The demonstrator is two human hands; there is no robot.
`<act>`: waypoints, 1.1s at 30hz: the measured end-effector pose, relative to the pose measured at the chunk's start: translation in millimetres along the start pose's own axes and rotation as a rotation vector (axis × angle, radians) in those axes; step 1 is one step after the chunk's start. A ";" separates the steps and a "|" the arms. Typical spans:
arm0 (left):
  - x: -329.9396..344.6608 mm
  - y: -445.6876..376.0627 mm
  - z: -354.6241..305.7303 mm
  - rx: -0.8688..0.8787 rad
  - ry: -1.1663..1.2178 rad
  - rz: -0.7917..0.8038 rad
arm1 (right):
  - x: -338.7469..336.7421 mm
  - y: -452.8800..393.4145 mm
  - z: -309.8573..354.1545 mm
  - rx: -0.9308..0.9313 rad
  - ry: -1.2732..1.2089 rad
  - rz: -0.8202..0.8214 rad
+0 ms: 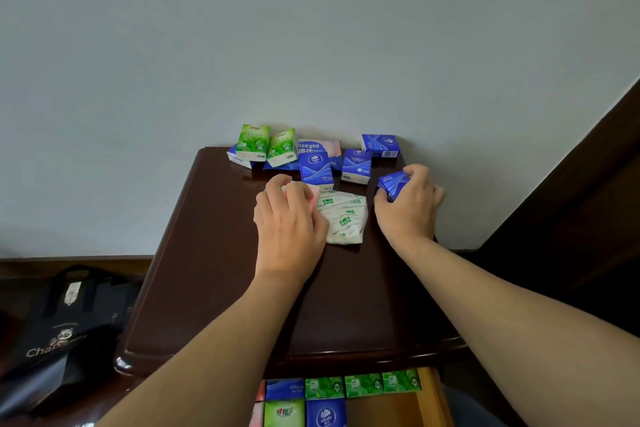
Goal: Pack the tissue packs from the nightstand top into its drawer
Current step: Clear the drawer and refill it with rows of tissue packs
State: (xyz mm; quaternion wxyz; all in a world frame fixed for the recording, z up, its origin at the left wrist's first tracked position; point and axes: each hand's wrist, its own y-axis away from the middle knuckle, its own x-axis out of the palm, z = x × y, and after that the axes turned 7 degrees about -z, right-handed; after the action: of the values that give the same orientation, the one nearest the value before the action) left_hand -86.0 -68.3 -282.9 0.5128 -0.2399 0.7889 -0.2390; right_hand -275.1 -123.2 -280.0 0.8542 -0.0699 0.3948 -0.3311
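Note:
On the dark wooden nightstand top (214,270) my left hand (289,218) grips a pink tissue pack (313,196), mostly hidden under my fingers. My right hand (412,206) grips a blue tissue pack (393,184) near the right edge. Between my hands lies a white pack with green print (346,218). Against the wall stand two green packs (265,146), several blue packs (356,166) and a larger white and pink pack (317,147). Below, the drawer (429,399) is pulled out and holds green, blue and pink packs (304,402) in rows.
A black tote bag (65,333) sits on the floor left of the nightstand. A dark wooden panel (571,201) rises at the right. The pale wall (311,38) runs right behind the packs. The drawer's right part shows bare wood.

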 end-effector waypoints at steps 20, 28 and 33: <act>-141.0 154.9 -35.7 -0.428 0.560 0.225 | -154.7 146.8 -10.6 0.272 -0.510 0.388; -175.7 241.7 -21.6 -0.738 0.616 0.251 | -194.2 252.3 -40.9 0.477 -0.431 0.458; -183.8 259.7 -15.0 -0.681 0.525 0.283 | -188.4 281.3 -51.8 0.710 -0.509 0.551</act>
State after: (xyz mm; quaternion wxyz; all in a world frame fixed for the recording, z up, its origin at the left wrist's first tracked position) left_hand -68.4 248.3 -311.7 0.2150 -0.2161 0.9509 0.0538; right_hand -257.2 218.0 -303.9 0.9498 0.2528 0.0412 -0.1799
